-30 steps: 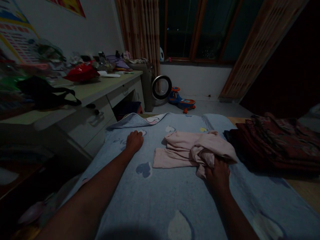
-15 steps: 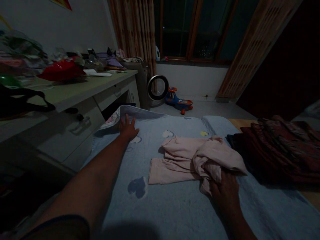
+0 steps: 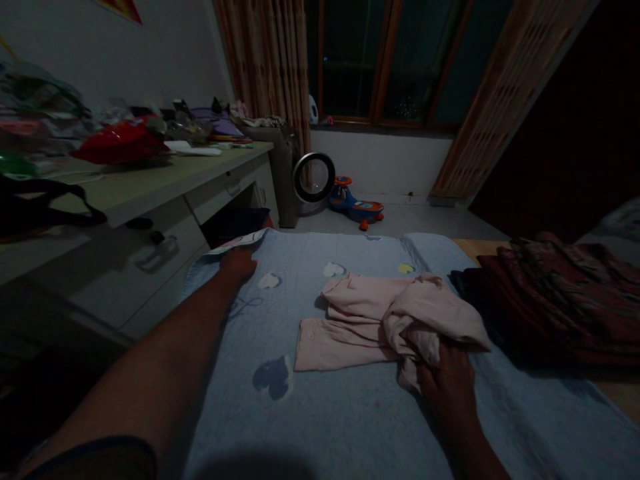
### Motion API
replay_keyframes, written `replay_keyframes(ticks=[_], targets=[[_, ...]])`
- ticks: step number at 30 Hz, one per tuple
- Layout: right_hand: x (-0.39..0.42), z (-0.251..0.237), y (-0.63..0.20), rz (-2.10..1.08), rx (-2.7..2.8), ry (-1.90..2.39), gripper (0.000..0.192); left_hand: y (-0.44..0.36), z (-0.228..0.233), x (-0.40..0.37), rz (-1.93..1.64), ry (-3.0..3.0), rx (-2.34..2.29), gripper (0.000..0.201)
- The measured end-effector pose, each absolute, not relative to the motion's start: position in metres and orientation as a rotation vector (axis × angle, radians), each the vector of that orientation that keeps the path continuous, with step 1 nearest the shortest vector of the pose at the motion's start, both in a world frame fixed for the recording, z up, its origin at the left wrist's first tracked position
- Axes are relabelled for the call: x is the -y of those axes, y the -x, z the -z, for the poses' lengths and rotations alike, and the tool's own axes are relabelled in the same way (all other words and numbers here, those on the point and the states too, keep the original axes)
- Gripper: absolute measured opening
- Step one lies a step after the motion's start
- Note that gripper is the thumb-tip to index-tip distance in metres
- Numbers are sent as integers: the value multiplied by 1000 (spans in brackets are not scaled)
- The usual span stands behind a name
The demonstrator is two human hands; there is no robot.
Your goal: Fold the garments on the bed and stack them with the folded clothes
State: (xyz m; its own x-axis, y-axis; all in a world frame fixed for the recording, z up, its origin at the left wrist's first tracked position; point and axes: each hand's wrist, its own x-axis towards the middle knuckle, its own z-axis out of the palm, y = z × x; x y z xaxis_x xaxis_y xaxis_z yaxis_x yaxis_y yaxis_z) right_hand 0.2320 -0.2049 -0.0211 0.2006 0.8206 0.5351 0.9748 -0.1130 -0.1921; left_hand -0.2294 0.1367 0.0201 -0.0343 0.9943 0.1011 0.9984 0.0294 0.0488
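A light blue blanket [image 3: 345,420] with heart shapes lies spread in front of me. At its far left corner is my left hand [image 3: 239,263], its fingers curled over the blanket's edge and partly out of sight. A patterned underside shows just beyond that hand, where the edge turns up. On the blanket lies a pale pink garment [image 3: 350,340], two long parts stretched to the left and the rest bunched at the right. My right hand [image 3: 453,383] grips the bunched part from below, fingertips hidden in the cloth.
A pile of folded dark red clothes [image 3: 565,300] sits at the right. Along the left runs a cluttered desk [image 3: 185,175] with drawers, a red bag [image 3: 123,141] on top. Beyond the blanket are a round open appliance door [image 3: 329,179] and a blue-orange ride-on toy [image 3: 353,205].
My left hand went from spread fingers to curled ones and moved slightly left and nearer. The raised far left edge of the blanket has dropped lower. The right hand and pink garment stayed put.
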Motion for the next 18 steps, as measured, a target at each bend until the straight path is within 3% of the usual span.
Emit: replay_keyframes(ticks=[4,9,18], targets=[[206,21,-230,424,1671,1987,46,231,-26,-144,169,1891,2334,71],[206,22,-231,436,1678,1990,43,225,-18,-134,-50,2146,2409,60],[202,19,-227,446,1644,2017,51,164,-17,-57,192,2378,2075,44]])
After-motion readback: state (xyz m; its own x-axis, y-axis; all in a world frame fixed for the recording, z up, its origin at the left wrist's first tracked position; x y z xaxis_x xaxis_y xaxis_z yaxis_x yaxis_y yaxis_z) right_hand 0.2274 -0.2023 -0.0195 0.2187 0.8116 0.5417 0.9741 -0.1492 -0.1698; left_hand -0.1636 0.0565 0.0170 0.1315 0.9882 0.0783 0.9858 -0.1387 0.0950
